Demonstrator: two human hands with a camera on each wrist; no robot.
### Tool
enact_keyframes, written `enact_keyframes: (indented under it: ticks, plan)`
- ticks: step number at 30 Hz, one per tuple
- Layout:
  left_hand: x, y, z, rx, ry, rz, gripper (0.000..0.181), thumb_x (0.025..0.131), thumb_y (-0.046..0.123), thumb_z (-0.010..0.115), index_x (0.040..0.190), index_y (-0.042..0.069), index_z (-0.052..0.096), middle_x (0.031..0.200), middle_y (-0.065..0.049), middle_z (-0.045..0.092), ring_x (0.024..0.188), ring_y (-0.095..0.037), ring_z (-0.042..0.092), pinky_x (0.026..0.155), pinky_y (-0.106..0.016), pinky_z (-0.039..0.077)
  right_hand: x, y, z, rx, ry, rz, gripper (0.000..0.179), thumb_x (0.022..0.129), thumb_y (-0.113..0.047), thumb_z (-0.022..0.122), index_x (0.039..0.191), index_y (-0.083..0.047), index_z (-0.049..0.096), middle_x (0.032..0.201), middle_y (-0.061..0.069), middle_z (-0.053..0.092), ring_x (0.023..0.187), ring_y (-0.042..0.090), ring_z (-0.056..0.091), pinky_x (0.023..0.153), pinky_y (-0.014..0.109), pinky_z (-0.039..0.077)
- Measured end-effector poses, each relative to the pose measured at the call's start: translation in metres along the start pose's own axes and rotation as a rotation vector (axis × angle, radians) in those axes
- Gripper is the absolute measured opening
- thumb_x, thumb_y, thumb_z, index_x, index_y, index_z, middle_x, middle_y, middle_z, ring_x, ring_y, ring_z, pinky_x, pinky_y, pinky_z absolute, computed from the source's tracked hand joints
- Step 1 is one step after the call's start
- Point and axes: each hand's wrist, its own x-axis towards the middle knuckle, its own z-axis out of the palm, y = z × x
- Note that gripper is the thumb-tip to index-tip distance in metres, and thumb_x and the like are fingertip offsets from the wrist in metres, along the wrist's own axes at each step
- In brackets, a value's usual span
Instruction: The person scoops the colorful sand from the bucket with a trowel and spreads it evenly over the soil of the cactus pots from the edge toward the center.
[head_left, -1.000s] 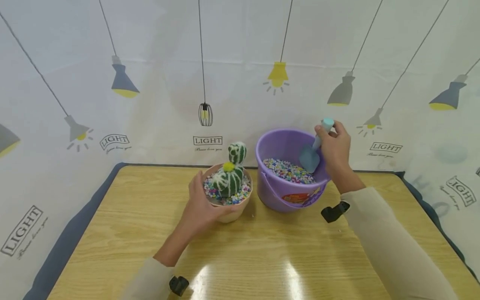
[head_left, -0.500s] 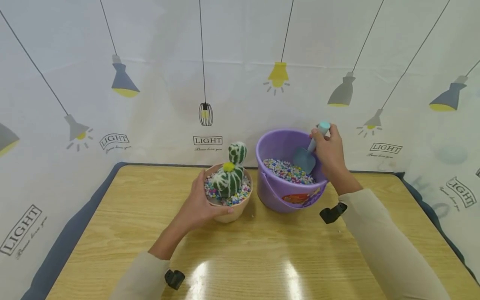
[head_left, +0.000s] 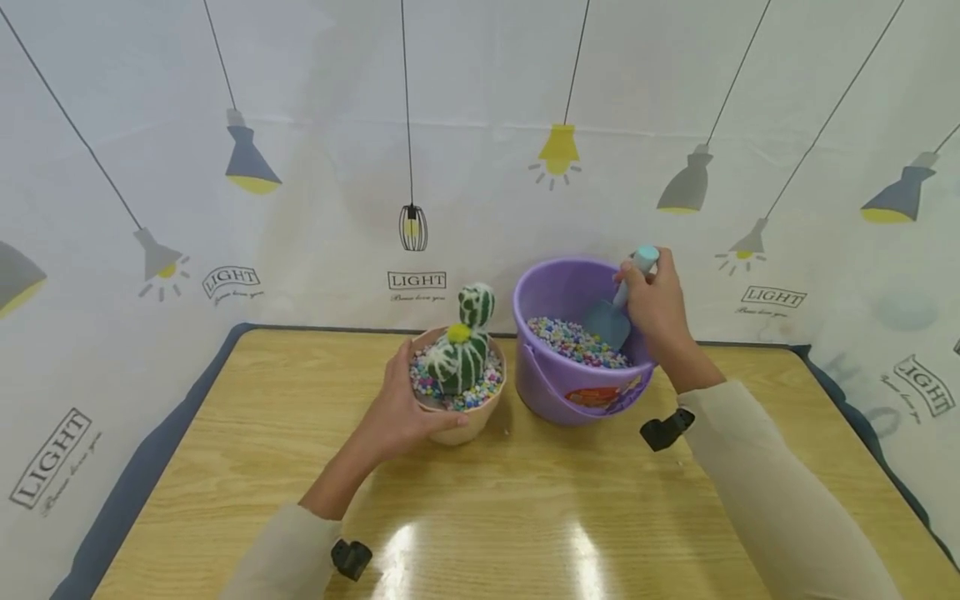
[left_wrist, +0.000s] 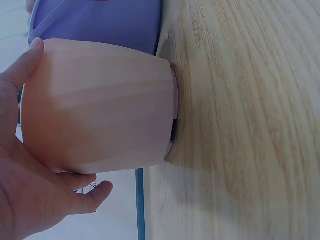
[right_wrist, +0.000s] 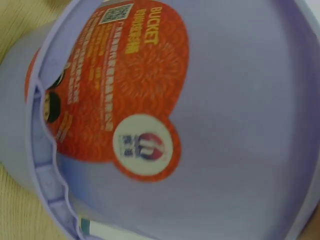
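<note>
A peach flowerpot stands on the table, holding a green toy cactus with a yellow flower among colourful beads. My left hand grips this pot from its left side, thumb across the front; the left wrist view shows the thumb on the pot wall. To the right is a purple bucket, partly filled with the same kind of beads. Over its right rim, my right hand holds a blue-grey toy shovel by its handle, the blade down at the beads. The right wrist view shows only the bucket's labelled side.
The bucket's handle hangs down its front. A few stray beads lie on the wooden table. Behind the table rises a white cloth backdrop printed with lamps.
My right hand has moved slightly left and down, bringing the shovel blade lower, nearer the middle of the bucket. The left hand and the flowerpot stay nearly in place.
</note>
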Motion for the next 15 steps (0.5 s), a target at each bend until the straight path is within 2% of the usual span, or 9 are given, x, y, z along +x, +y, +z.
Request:
enact_keyframes:
  ticks: [8,15]
  plan:
    - [0.0020,-0.0015,0.0011,-0.020,0.015,0.010,0.136,0.060,0.048,0.090,0.156,0.012,0.001,0.158,-0.020,0.010,0.140,-0.041,0.027,0.113,-0.058,0.026,-0.0002,0.0010,-0.0037,-0.002,-0.057,0.003,0.039,0.103,-0.040,0.040,0.128,-0.009,0.035,0.113,0.016,0.061,0.103,0.021,0.060,0.078,0.029,0.048]
    - [0.0006,-0.0026,0.0024,-0.050,-0.003,-0.006,0.135,0.062,0.045,0.090,0.156,0.013,-0.002,0.158,-0.019,0.009,0.140,-0.041,0.027,0.113,-0.058,0.026,0.0006,0.0039,-0.0045,0.080,-0.127,-0.001,0.028,0.104,-0.035,0.042,0.119,-0.012,0.037,0.101,0.015,0.060,0.093,0.023,0.062,0.077,0.035,0.054]
